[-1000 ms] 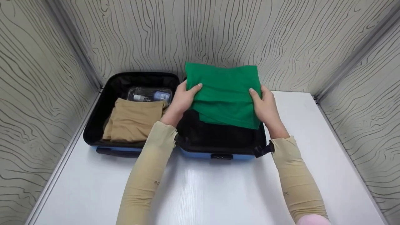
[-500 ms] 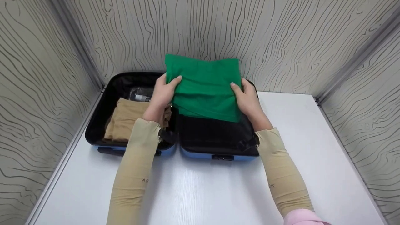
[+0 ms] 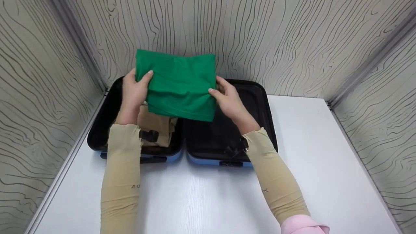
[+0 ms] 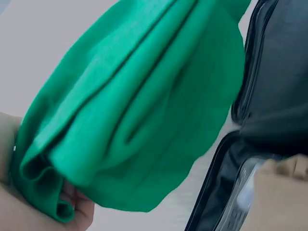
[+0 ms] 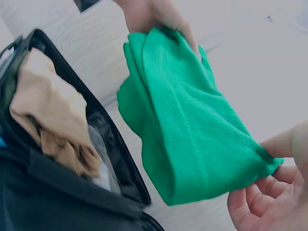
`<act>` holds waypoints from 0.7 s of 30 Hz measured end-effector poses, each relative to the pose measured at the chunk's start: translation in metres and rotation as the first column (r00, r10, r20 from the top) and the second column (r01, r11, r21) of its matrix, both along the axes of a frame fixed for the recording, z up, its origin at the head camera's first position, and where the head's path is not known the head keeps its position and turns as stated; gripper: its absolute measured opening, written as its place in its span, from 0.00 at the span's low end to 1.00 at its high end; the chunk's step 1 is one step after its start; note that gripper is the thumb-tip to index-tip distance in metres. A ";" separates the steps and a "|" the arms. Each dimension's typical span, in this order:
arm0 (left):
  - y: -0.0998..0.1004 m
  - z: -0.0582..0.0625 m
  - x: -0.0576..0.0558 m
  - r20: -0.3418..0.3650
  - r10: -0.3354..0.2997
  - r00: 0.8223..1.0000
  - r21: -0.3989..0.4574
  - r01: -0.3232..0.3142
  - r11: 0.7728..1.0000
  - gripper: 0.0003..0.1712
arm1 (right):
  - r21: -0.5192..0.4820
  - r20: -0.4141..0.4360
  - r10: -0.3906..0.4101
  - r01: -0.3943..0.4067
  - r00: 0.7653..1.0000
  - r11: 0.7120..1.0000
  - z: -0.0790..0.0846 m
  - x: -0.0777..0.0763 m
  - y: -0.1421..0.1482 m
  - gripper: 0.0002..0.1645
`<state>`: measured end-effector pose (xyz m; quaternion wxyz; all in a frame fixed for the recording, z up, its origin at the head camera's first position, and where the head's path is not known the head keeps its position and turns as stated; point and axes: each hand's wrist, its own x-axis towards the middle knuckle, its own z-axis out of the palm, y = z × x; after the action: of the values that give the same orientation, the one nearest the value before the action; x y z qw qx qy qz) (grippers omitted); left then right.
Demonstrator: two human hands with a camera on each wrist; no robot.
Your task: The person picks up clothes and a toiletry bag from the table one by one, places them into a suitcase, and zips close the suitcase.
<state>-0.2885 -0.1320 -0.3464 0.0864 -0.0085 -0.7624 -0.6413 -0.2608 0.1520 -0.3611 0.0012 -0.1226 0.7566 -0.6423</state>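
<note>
A folded green garment (image 3: 180, 86) hangs in the air between both hands, above the open suitcase (image 3: 271, 130). My left hand (image 3: 135, 91) grips its left edge, thumb on the front; in the left wrist view the garment's folds (image 4: 144, 96) droop from that grip. On the right edge, my right hand (image 3: 230, 100) pinches the cloth between thumb and fingers, as the right wrist view shows at the corner of the garment (image 5: 192, 130). Beneath, in the left half of the suitcase, lies a folded tan garment (image 3: 156, 125), partly hidden by the left hand and wrist.
A clear pouch (image 4: 240, 197) lies beside the tan garment in the left half. The black-lined right half (image 3: 208, 139) lies flat alongside. White tabletop (image 3: 195, 198) surrounds the case, with patterned panels (image 3: 240, 32) behind and at both sides.
Both hands have carried the green garment leftward and slightly up, from over the right half to across the left half and the middle. The tan garment and pouch are now more covered.
</note>
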 end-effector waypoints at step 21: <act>-0.077 -0.057 0.002 0.086 0.135 0.987 -0.050 -0.131 0.990 0.31 | 0.023 0.183 0.188 -0.195 0.965 0.980 -0.061 0.020 -0.090 0.41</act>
<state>-0.2869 -0.2091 -0.4037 0.0946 0.0688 -0.7785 -0.6166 -0.2406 0.0625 -0.4226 0.1342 -0.1367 0.7508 -0.6322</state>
